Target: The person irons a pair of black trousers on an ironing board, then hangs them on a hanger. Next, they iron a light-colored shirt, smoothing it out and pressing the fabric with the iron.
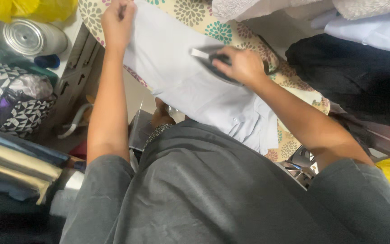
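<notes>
On the floral-covered ironing board (pixel 290 144), a pale blue shirt (pixel 190 86) lies spread flat, with both hands of the person on it. Off to the left stand a black-and-white patterned bag (pixel 10 108) and a metal tin (pixel 25 38) on a shelf. The left hand (pixel 117 20) sits at the far end of the shirt, fingers closed, pinching the cloth and holding it taut against the board. Further right, the right hand (pixel 242 65) is clenched around the handle of an iron (pixel 213 61), which rests flat on the middle of the shirt, directly under the palm. Beyond that hand, on the right, a heap of dark clothing (pixel 353 77) lies beside the board, with lighter garments (pixel 366 27) piled above it.
</notes>
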